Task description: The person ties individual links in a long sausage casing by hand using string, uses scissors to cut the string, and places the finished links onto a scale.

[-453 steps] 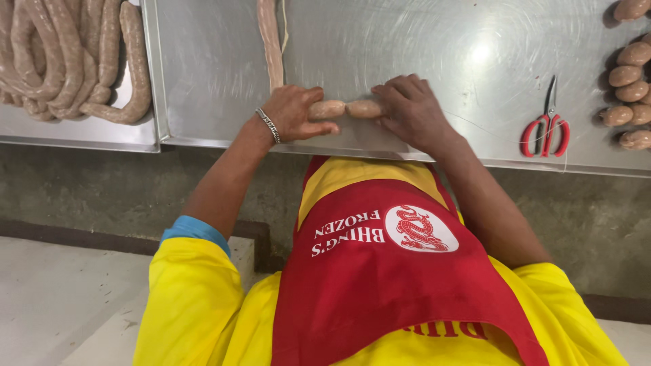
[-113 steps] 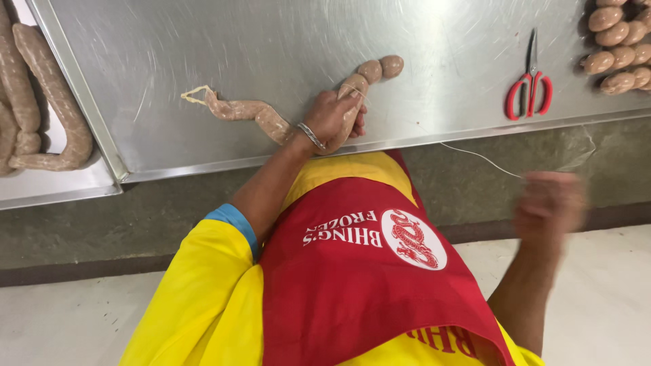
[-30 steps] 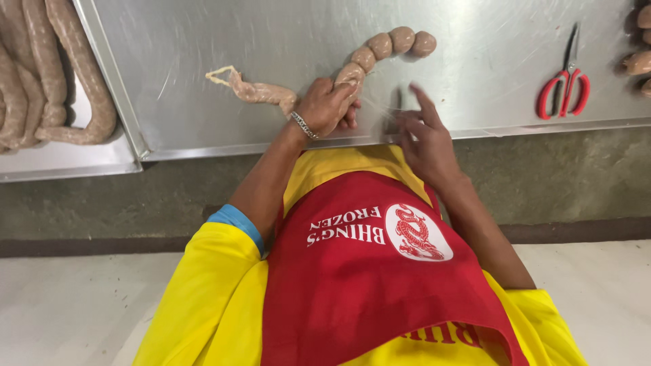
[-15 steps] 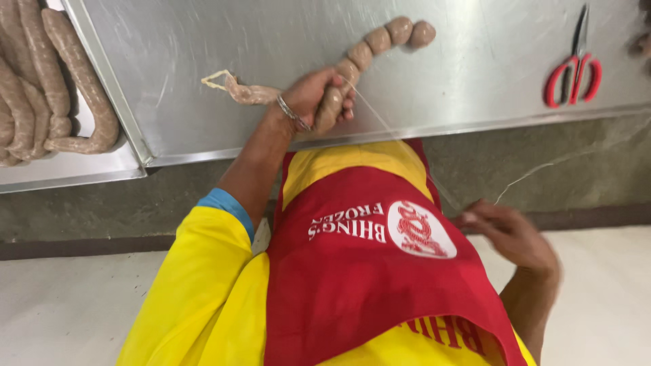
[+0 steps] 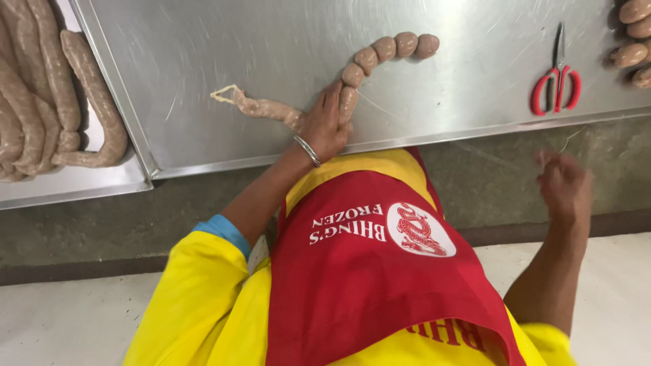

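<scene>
A long pale sausage [image 5: 266,108] lies on a steel tray [image 5: 203,54], and its right part is tied off into several short links [image 5: 390,48]. My left hand [image 5: 325,125], a metal bangle on its wrist, presses down on the sausage where the links begin, near the tray's front edge. My right hand [image 5: 563,186] is blurred, off the tray and below its edge at the right, with fingers closed. A thin string [image 5: 568,137] shows faintly just above it, toward the tray's edge.
Red-handled scissors [image 5: 557,85] lie on the tray at the right. Several tied links [image 5: 634,41] sit at the far right edge. A second tray [image 5: 74,183] on the left holds several long untied sausages [image 5: 41,102]. A yellow shirt and red apron fill the lower view.
My right hand left the tray's edge, swung down beside the apron, then rose to the right, drawing the string out. My left hand stays on the sausage.
</scene>
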